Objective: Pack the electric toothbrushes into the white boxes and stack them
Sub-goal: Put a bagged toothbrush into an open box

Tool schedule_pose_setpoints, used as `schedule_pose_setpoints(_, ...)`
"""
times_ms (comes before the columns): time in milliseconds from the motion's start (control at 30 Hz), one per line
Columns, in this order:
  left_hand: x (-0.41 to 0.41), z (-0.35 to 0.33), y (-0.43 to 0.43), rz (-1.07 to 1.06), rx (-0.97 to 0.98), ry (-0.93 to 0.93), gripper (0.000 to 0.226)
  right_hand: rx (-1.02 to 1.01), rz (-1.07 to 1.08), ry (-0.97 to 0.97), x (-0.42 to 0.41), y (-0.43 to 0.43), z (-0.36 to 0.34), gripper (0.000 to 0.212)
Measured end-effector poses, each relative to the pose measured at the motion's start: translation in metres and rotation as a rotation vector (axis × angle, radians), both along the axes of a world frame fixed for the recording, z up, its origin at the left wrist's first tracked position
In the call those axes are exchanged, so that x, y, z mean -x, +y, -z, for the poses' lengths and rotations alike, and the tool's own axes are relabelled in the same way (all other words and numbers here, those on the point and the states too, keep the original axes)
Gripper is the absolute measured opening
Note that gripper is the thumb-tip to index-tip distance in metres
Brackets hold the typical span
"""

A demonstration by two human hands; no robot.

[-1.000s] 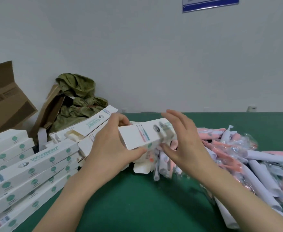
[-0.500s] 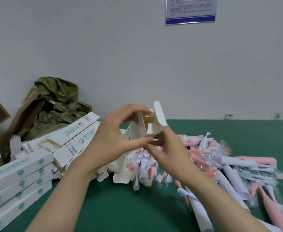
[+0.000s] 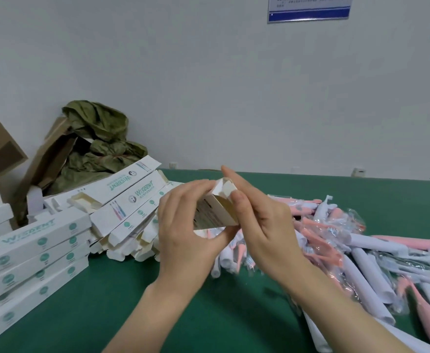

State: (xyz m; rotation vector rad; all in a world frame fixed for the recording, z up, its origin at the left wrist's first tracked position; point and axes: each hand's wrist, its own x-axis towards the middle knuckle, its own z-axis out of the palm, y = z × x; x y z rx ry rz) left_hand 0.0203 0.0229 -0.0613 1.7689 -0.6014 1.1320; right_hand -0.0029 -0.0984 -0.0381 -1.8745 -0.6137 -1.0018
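Note:
I hold a white toothbrush box in mid-air, its end towards me. My left hand grips the box body, fingers on top and thumb beneath. My right hand has its fingers straight, and its thumb presses the end flap at the box mouth. A heap of bagged pink and white electric toothbrushes lies on the green table to the right. Closed white boxes sit stacked at the left. Whether a toothbrush is inside the held box is hidden.
More white boxes with open ends lie piled behind my left hand. Brown cardboard cartons and crumpled green material stand at the back left against the wall. The green table stretches towards me.
The box has turned in my hands from side-on to end-on. Its end flap, which stood up half a second ago, is now folded down under my right thumb.

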Motion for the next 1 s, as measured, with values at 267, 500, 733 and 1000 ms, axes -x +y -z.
schedule_pose_setpoints(267, -0.007, 0.008, 0.002, -0.015, 0.047, 0.055, 0.069, 0.205, 0.175, -0.099, -0.001, 0.005, 0.003, 0.044)
schedule_pose_setpoints(500, 0.001, -0.003, -0.01, 0.006, 0.096, -0.012, 0.053, 0.24, 0.292, -0.079, 0.002, 0.013, 0.005, 0.059)
schedule_pose_setpoints(733, 0.005, -0.008, -0.016, 0.012, 0.166, -0.043, 0.055, 0.317, 0.322, -0.011, 0.006, 0.022, 0.006, 0.06)
schedule_pose_setpoints(1000, 0.001, -0.028, 0.02, 0.255, 0.397, -0.117, 0.054, -0.28, 0.099, 0.296, -0.001, -0.002, -0.005, 0.041)
